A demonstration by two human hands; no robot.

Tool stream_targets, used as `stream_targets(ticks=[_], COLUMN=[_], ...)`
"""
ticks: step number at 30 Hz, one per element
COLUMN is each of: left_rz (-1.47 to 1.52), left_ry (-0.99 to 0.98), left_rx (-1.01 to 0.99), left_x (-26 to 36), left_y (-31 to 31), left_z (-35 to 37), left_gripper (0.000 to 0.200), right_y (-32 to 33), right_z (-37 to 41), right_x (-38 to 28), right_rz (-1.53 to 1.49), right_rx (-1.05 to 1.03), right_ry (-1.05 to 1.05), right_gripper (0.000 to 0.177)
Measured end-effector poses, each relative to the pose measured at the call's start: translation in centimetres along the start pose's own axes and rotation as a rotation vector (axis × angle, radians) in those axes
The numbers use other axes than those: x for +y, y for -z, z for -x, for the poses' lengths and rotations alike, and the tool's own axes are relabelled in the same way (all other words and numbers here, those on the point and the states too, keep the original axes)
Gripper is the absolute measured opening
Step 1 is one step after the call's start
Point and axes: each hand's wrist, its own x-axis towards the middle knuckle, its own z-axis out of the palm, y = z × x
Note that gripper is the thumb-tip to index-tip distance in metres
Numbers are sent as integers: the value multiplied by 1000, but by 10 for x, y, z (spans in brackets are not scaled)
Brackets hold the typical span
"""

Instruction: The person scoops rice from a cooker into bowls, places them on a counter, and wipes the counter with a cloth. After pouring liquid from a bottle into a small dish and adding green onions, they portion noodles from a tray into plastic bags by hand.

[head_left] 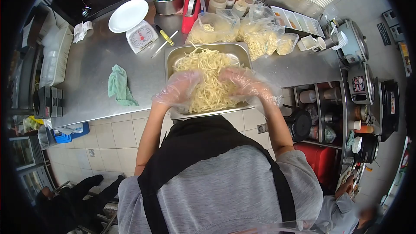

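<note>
A steel tray (243, 51) at the counter's front edge holds a heap of pale yellow noodles (210, 76). Both of my hands wear clear plastic gloves and hold the noodles from either side. My left hand (184, 87) is at the heap's left, its fingers curled in among the strands. On the right side, my right hand (245, 83) grips the noodles the same way. Strands and motion blur partly hide the fingertips of both hands. Behind the tray, bags of noodles (262, 42) lie next to an open plastic bag (213, 27) with a few noodles inside.
Left of the tray are a green cloth (120, 86), a dial scale (141, 37) with a white plate (128, 15), and a yellow cutter (165, 35). A pot of limes (167, 0), a red tape dispenser (190, 12) and sauce bottles (217, 2) stand behind. Other people are at lower left and right.
</note>
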Motion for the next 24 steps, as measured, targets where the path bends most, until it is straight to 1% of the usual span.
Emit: stream_targets(ticks=[2, 5, 6, 7, 9, 11, 12, 14, 15, 16, 18, 19, 22, 24], left_rz=[68, 89, -5, -101, -40, 279, 261, 222, 356, 462, 676, 680, 654, 587], left_ry=[66, 177, 171, 166, 205, 284, 265, 214, 183, 212, 276, 229, 73, -41], left_rx=[-237, -16, 88, 194, 312, 333, 330, 327, 401, 414, 431, 427, 426, 444], left_x=[6, 14, 11, 4, -11, -25, -23, -6, 2, 10, 26, 36, 59, 62], left_y=[11, 17, 1, -30, -61, -69, -62, -26, -6, 13, 51, 71, 115, 130], left_z=[-9, -8, -10, -14, -18, -24, -26, -37, -43, -47, -51, -53, -63, -71], left_gripper=[67, 71, 69, 66, 62, 58, 54, 46, 39, 38, 35, 34, 28, 24], right_y=[6, 14, 4, -14, -47, -70, -60, -27, -38, -23, 31, 62, 118, 127], right_z=[-6, -11, -14, -21, -36, -47, -45, -40, -52, -52, -46, -42, -40, -40], right_x=[10, -11, -17, -24, -24, -14, -19, -28, 2, -2, -34, -52, -62, -79], right_rz=[-207, -291, -184, -75, 63, 127, 60, -68, -124, -431, -782, -816, -176, -310], right_rx=[-182, -54, -21, 12, 116, 262, 283, 336, 454, 557, 623, 598, 507, 645], right_ry=[-38, -126, -150, -170, -196, -211, -204, -193, -92, -139, -196, -206, -126, -69], right_gripper=[73, 74, 72, 70, 65, 56, 54, 49, 42, 36, 29, 27, 29, 28])
